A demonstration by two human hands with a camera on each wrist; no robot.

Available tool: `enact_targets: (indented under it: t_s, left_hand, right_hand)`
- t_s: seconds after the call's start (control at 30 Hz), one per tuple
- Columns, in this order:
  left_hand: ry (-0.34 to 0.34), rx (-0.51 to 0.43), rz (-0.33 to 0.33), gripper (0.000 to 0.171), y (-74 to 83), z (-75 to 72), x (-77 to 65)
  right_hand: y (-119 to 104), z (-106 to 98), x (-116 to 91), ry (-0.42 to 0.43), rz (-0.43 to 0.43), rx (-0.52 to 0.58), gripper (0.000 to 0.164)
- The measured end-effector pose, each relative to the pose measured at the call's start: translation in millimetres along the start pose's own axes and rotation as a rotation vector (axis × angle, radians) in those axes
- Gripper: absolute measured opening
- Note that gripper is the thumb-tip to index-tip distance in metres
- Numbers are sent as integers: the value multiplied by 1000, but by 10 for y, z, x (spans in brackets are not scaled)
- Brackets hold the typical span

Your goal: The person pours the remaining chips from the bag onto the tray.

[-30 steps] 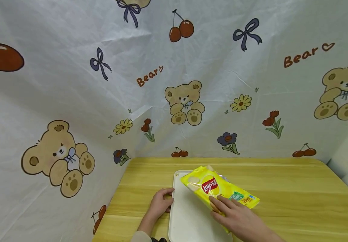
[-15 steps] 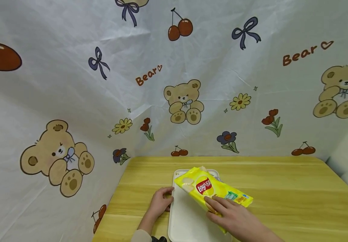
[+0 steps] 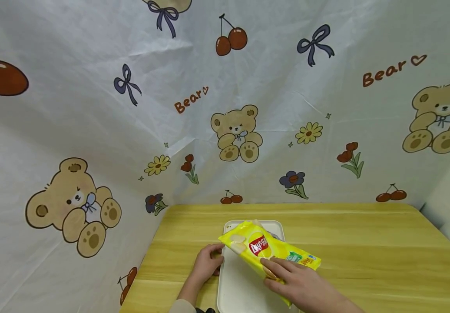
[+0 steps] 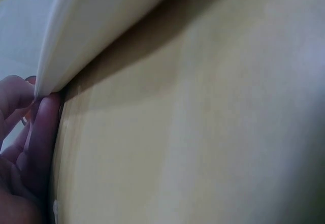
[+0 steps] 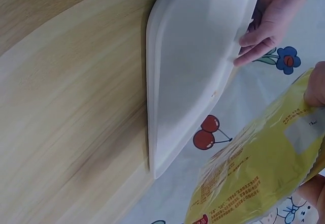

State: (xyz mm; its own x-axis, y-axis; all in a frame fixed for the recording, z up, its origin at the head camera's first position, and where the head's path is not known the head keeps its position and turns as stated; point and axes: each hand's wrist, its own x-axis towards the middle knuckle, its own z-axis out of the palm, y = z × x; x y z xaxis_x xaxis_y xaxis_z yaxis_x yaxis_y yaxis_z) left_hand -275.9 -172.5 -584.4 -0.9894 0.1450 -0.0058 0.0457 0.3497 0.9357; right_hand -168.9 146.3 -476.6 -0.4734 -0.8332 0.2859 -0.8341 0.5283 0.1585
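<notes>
In the head view a yellow Lay's chip bag [image 3: 277, 252] is tilted above a white rectangular tray [image 3: 240, 289]. My right hand [image 3: 301, 282] grips the bag by its near side, fingers spread across the printed front. The right wrist view shows the bag's back [image 5: 249, 158], with fingertips on both sides of it. At the tray's left edge, my left hand [image 3: 207, 261] pinches the rim between thumb and fingers. From the left wrist, the fingers [image 4: 43, 132] reach under the tray's rim [image 4: 76, 36]. The bag hides part of the tray's far right side.
Under the tray lies a wooden table [image 3: 377, 256], stretching furthest to the right. A white cloth [image 3: 272, 78] printed with bears, cherries, bows and flowers hangs behind it and along the left. Small yellowish specks mark the tray's far left corner.
My right hand has moved the chip bag leftward and slightly nearer, so more of the tray's far right corner shows. My left hand stays at the tray's edge.
</notes>
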Motion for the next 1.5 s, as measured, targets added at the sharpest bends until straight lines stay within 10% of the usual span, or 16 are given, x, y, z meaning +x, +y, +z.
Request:
enact_targets:
  t_s: [1.03,1.5]
  left_hand:
    - [-17,-30,-5,40,-21,-3,-3]
    - [-11,-3,3,40,8,2,-4]
  right_hand:
    - [8,-11,-1,3,37,104,54]
    - [21,-40,29,146,102,116,86]
